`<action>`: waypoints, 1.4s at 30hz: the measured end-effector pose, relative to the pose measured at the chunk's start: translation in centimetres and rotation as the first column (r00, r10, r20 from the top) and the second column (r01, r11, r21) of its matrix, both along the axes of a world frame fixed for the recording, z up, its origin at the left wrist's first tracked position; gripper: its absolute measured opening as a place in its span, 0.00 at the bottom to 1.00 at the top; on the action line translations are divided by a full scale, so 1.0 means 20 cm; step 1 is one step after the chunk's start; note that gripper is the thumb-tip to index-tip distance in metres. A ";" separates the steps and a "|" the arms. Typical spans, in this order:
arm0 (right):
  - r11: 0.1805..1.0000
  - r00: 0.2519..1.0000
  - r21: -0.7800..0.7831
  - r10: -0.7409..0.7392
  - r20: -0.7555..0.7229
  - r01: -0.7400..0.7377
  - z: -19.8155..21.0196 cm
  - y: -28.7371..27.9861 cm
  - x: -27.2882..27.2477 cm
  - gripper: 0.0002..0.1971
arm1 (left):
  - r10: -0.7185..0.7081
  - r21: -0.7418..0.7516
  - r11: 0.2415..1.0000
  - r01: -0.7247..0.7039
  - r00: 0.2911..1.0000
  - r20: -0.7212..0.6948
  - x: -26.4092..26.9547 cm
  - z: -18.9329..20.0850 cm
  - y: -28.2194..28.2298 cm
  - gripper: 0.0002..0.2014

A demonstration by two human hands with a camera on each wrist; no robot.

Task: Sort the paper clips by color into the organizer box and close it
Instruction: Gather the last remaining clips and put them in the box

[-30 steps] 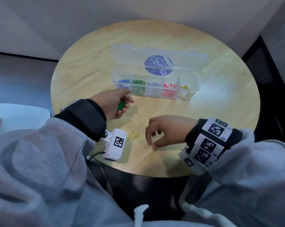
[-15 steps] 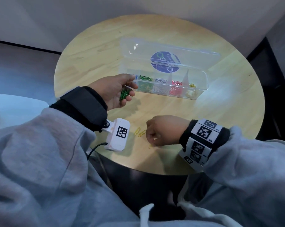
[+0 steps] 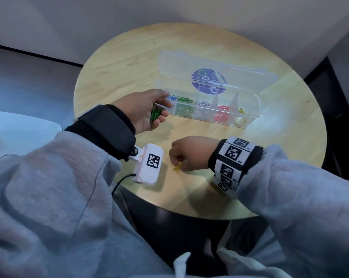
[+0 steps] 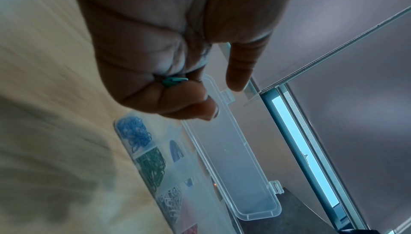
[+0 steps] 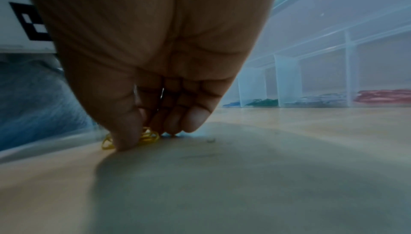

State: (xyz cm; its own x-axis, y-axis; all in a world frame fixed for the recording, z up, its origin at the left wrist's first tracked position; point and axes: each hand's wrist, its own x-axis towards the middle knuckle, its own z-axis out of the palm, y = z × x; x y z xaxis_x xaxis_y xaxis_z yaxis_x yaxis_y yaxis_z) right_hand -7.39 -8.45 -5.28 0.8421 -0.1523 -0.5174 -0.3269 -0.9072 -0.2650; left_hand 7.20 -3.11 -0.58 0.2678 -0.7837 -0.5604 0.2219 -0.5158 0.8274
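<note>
Since a second ago, the left hand point(image 3: 144, 111) has carried its green paper clips point(image 3: 155, 114) to the organizer box point(image 3: 247, 119) on the desk point(image 3: 119, 63). The right hand point(image 3: 186, 152), fingers curled, now pinches yellow paper clips point(image 3: 177, 168) near the desk's front edge.

1. The left hand point(image 3: 144, 111) covers most of the green paper clips point(image 3: 155, 115); their number cannot be told.
2. The right hand point(image 3: 187, 152) hides most of the yellow paper clips point(image 3: 177, 168) near the surface's near edge.
3. The organizer box point(image 4: 200, 193) is cut off by the left wrist view's bottom edge.
</note>
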 end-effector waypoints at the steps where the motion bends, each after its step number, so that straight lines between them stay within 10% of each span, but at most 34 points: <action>1: 1.000 1.000 -0.001 -0.014 -0.007 0.014 -0.01 0.00 0.00 0.05 | 0.000 0.002 1.000 0.000 1.000 -0.001 0.00 0.00 0.00 0.16; 14: 0.999 0.999 -0.016 -0.031 -0.028 0.031 -0.02 0.03 -0.08 0.09 | -0.006 0.030 1.000 0.005 1.000 0.009 -0.02 -0.04 -0.02 0.15; 20: 0.958 0.960 0.090 -0.277 0.040 0.273 0.01 -0.04 -0.17 0.11 | 0.054 0.046 0.998 -0.052 0.998 -0.044 -0.01 -0.06 -0.03 0.13; 33: 0.578 0.392 0.175 -0.715 0.578 0.797 0.22 -0.59 -0.51 0.06 | 0.140 -0.062 0.985 -0.159 0.959 -0.247 -0.07 0.07 -0.33 0.16; 42: 0.509 0.309 0.246 -0.770 0.558 0.825 0.12 -0.64 -0.51 0.06 | 0.105 -0.022 0.994 -0.106 0.993 -0.048 -0.13 0.04 -0.47 0.20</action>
State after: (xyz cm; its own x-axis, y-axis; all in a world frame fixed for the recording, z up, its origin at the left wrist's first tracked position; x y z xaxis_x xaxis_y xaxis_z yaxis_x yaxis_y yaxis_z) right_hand -17.61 -21.27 -2.78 0.3792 -0.9250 0.0224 -0.7239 -0.3117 -0.6155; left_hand 4.63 -12.51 0.27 0.3237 -0.7659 -0.5556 0.3130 -0.4674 0.8267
